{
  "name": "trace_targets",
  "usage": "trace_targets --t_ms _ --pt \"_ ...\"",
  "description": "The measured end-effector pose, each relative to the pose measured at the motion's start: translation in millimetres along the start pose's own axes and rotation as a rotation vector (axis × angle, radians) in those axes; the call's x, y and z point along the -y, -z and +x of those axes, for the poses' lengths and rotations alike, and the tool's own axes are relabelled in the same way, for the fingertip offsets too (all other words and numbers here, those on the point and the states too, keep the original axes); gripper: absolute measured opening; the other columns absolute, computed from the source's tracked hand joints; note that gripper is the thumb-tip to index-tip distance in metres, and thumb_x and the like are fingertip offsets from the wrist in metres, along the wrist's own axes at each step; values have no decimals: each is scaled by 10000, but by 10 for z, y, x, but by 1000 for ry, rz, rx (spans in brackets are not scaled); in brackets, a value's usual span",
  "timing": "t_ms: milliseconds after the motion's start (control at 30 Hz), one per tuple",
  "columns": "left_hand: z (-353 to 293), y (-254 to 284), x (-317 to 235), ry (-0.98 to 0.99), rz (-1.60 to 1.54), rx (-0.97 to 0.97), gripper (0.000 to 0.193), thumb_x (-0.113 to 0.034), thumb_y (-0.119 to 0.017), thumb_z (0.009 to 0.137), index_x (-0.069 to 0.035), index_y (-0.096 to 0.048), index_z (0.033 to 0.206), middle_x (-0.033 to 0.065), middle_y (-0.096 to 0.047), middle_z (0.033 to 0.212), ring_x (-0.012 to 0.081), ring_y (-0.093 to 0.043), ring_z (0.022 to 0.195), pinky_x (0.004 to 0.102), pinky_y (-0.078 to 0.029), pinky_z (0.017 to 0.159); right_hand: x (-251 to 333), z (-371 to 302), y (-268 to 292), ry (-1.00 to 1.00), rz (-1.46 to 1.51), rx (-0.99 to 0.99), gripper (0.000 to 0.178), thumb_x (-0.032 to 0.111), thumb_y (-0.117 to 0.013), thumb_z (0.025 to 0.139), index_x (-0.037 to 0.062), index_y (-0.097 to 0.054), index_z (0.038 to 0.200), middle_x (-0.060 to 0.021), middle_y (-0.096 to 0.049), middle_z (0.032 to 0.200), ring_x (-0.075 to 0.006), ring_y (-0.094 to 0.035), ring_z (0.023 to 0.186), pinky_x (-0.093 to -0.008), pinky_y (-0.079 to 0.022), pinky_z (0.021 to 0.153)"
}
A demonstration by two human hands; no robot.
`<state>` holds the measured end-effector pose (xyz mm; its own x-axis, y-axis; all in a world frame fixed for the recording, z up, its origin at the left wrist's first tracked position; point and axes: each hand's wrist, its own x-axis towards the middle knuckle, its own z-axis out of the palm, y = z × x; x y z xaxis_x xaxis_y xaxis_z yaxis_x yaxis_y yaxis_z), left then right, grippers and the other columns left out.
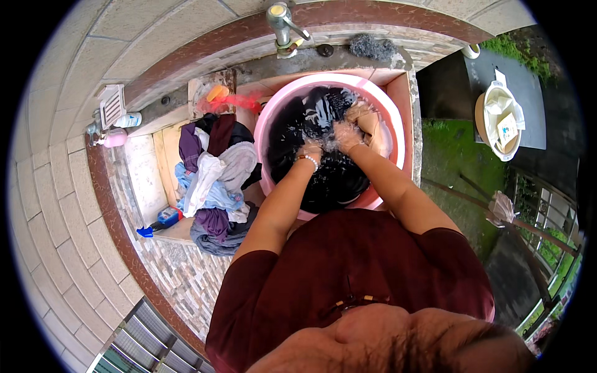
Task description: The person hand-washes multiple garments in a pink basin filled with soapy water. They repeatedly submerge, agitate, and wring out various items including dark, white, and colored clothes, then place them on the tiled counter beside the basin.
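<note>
Both my forearms reach into a large pink basin (398,133) of water with dark clothes (298,133) soaking in it. My left hand (310,149), with a pale beaded bracelet at the wrist, is partly under water against the dark cloth. Close beside it, my right hand (347,135) is also in the water, among the dark clothes and next to a beige garment (368,124) at the basin's right side. Splashing water and cloth hide the fingers of both hands, so their grip does not show.
Left of the basin lies a pile of mixed clothes (217,174). A blue bottle (168,216) lies nearby, and a red brush-like thing (239,101) sits at the ledge. A tap (283,28) stands behind the basin. Off to the right is a beige bin (482,118).
</note>
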<state>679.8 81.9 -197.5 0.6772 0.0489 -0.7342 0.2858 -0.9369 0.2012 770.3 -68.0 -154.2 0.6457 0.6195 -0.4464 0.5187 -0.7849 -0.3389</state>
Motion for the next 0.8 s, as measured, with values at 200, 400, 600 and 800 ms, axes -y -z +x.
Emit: trace_targets --t_ms 200,400,600,800 --pt "-1391 1020 29 -145 -308 -234 485 -7 -603 769 -226 -658 1199 210 -595 1207 400 -575 1144 425 -470 1001 -64 -657 1175 91 273 205 624 -47 -558 713 168 -623 1294 -205 -584 1308 -338 -525 1255 -363 -414 1054" --pt "-2847 2210 54 -310 -962 -50 343 1 -531 893 -17 -611 1227 21 -652 911 92 -597 612 242 -519 580 320 -1465 2821 143 838 367 646 -180 -401 650 44 -642 1205 -67 -620 1276 -155 -553 1225 -242 -437 986" --pt "-4079 3270 -386 -636 -1170 -446 268 -35 -561 917 21 -621 1172 55 -681 971 67 -556 651 228 -529 621 613 -2362 4086 586 1011 22 411 -9 -547 793 45 -638 1190 -80 -637 1183 -121 -604 1110 -205 -557 732" --pt "-4337 3529 -700 -998 -1506 -557 197 -137 -561 985 20 -647 1069 87 -703 972 142 -674 823 288 -546 736 1025 -2805 4453 721 1524 44 429 16 -568 885 -40 -524 1308 -179 -592 1234 -284 -653 1058 -376 -643 678"
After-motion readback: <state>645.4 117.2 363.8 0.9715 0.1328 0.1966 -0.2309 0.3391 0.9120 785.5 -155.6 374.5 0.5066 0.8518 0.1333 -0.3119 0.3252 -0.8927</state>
